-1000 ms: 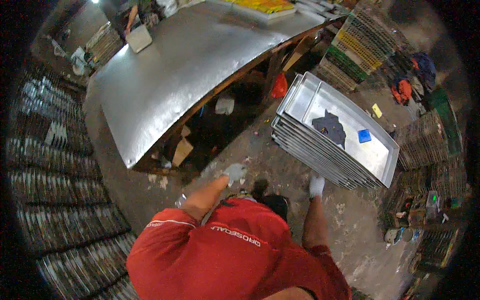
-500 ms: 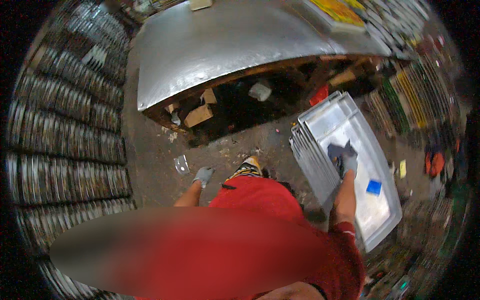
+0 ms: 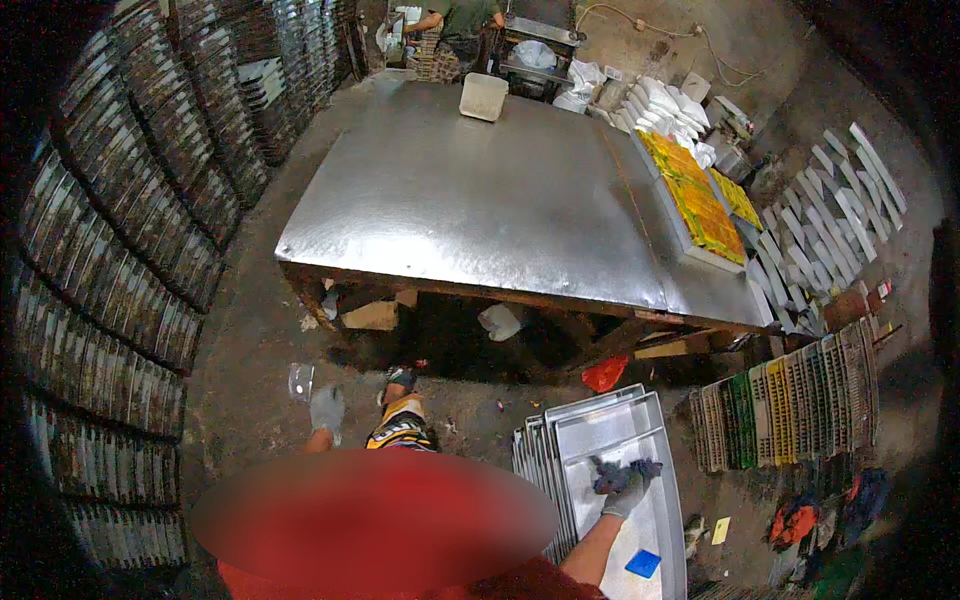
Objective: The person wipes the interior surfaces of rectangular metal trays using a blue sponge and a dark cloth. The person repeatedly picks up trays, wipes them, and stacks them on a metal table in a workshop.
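Observation:
My right hand, in a grey glove, is closed on a dark rag that lies bunched against the inside of a shallow metal tray. A blue square piece rests in the same tray, below the hand. Several similar metal trays stand stacked behind its left side. Away from them, my left hand, also gloved in grey, hangs low over the floor with nothing visible in it. Its fingers look loosely apart, though slightly blurred. A small whitish sheet lies on the floor beside it.
A large metal-topped table spans the front, bearing a pale container and yellow packages. Tall stacks of trays line the left. Upright crates stand at right. Another person is beyond the table.
My view has tilted up, bringing the far side of the table and another person into sight. My right hand still holds the rag in the tray; the left hangs empty as before.

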Action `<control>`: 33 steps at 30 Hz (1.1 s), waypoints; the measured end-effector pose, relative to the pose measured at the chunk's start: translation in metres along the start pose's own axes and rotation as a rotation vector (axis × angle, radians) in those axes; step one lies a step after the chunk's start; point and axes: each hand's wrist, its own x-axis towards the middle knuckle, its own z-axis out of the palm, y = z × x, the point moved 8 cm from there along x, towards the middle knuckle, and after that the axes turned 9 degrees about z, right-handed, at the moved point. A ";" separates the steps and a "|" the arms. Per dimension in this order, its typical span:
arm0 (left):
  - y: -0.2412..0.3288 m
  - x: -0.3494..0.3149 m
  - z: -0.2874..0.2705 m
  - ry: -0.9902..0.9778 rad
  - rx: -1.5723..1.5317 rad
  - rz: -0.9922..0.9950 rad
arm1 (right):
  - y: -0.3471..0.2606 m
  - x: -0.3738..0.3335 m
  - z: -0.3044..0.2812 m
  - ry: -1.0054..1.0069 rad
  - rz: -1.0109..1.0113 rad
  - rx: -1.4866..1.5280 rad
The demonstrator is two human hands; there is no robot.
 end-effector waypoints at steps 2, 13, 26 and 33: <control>0.058 0.063 -0.020 0.210 -0.113 0.157 | -0.046 0.014 0.045 -0.064 0.157 0.454; 0.163 0.431 -0.043 0.170 0.308 0.201 | -0.398 0.109 0.540 -0.501 -0.142 -0.069; 0.174 0.725 -0.029 0.161 0.444 0.187 | -0.391 0.304 0.823 -0.558 -0.215 -0.893; 0.210 0.814 0.008 0.067 0.470 0.222 | -0.627 0.540 0.957 -0.299 -0.497 -0.586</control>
